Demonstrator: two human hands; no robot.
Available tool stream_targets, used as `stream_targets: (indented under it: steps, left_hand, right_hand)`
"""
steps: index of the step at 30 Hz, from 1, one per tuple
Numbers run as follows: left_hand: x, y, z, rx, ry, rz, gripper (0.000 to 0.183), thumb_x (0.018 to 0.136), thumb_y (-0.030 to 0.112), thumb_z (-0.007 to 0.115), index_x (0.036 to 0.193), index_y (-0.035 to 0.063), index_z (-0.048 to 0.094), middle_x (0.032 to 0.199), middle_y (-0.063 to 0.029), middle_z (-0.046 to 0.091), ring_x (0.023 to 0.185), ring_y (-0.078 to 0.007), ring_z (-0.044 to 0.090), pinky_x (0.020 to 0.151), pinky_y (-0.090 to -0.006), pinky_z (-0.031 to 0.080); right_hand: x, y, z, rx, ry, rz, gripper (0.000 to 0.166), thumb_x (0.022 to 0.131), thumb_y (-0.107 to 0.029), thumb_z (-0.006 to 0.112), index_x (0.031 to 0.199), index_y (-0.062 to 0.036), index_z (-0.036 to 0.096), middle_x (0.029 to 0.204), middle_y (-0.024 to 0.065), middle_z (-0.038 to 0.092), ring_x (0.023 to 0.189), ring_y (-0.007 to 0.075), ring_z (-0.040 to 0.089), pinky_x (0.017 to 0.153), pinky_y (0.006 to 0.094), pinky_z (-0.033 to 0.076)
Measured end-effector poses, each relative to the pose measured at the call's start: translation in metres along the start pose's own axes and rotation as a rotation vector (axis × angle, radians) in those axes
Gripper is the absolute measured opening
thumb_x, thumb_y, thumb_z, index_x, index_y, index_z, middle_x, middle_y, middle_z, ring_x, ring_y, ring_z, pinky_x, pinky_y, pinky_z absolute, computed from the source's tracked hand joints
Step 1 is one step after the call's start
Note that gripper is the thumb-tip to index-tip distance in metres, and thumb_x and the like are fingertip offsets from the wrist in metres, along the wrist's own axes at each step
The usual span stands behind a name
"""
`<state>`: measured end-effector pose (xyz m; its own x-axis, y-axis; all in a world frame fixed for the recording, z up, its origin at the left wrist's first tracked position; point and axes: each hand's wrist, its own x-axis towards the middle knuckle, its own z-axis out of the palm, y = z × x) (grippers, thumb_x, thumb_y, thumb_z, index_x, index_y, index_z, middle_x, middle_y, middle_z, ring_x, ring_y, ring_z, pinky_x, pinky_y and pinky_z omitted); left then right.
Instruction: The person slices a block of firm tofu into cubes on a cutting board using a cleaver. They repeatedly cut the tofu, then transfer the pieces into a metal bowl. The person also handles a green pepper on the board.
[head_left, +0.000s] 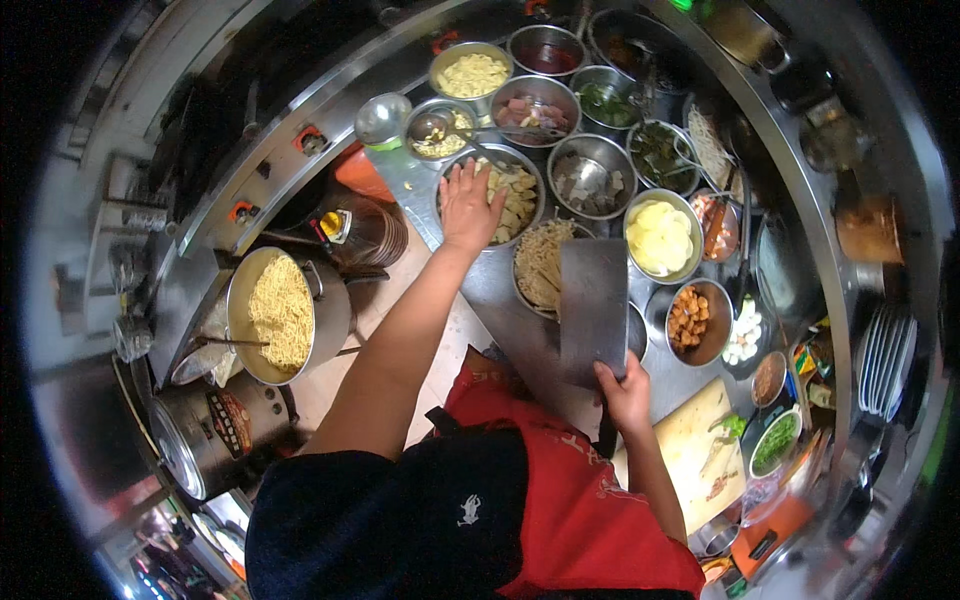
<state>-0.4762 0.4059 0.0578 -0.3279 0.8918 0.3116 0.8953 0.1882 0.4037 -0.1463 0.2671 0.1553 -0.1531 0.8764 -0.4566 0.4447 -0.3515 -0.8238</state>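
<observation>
My left hand (469, 206) lies with spread fingers over the left side of a metal bowl of pale yellow chunks (517, 202); whether it grips any of them cannot be told. In my right hand (626, 390) is the handle of a cleaver (594, 307), its broad blade pointing away from me. The blade partly covers a bowl of enoki mushrooms (541, 262) and another bowl beneath it. Right of the blade stand a bowl of sliced potato (660, 236) and a bowl of orange-brown fried pieces (688, 319).
A wooden cutting board (705, 450) with food scraps lies at the lower right. Several more ingredient bowls, one with cubed meat (534, 112), fill the counter's far side. At left stand a pot of noodles (281, 315) and a large lidded metal pot (217, 435).
</observation>
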Motion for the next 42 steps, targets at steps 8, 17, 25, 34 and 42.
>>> stream_targets:
  steps: [8,17,25,34,42]
  left_hand:
    - [-0.009,0.040,-0.052,-0.184,0.143,0.171,0.036,0.088,0.022,0.058,0.119,0.0025,0.056,0.126,-0.0204,0.052,0.121,-0.0358,0.045,0.106,-0.0468,0.029]
    - [-0.220,0.232,-0.051,-0.635,-0.522,0.702,0.030,0.080,0.004,0.059,0.110,0.0035,0.060,0.113,-0.0166,0.059,0.107,-0.0352,0.054,0.093,-0.0418,0.044]
    - [-0.361,0.427,0.045,-0.609,-0.699,1.406,0.042,0.080,0.006,0.055,0.122,0.0035,0.055,0.127,-0.0157,0.054,0.119,-0.0346,0.047,0.103,-0.0435,0.038]
    - [-0.397,0.512,0.109,-0.280,-0.512,1.551,0.038,0.081,0.010,0.052,0.118,0.0072,0.058,0.112,-0.0118,0.061,0.105,-0.0287,0.055,0.093,-0.0393,0.044]
    - [-0.362,0.502,0.040,-0.999,-0.813,0.479,0.028,0.080,-0.001,0.049,0.104,0.0049,0.060,0.084,-0.0117,0.065,0.074,-0.0206,0.063,0.062,-0.0344,0.048]
  right_hand:
    - [-0.109,0.048,-0.052,0.404,0.280,0.158,0.017,0.089,-0.009,0.064,0.102,0.0009,0.059,0.071,-0.0017,0.059,0.056,0.0042,0.050,0.050,0.0224,0.043]
    - [-0.253,0.173,-0.107,-0.001,0.654,0.217,0.014,0.088,-0.011,0.063,0.095,-0.0016,0.056,0.067,0.0172,0.061,0.053,0.0264,0.058,0.052,0.0340,0.045]
    - [-0.350,0.265,-0.113,-0.334,0.790,0.472,0.021,0.089,-0.014,0.060,0.105,-0.0025,0.055,0.077,0.0227,0.064,0.070,0.0402,0.064,0.059,0.0452,0.049]
    - [-0.358,0.301,-0.106,-0.188,0.806,0.444,0.027,0.091,-0.020,0.056,0.111,-0.0033,0.052,0.081,0.0240,0.064,0.076,0.0428,0.062,0.065,0.0483,0.048]
    - [-0.362,0.325,-0.117,-0.020,0.759,0.464,0.029,0.091,-0.025,0.056,0.109,-0.0033,0.051,0.080,0.0257,0.063,0.076,0.0457,0.061,0.065,0.0517,0.047]
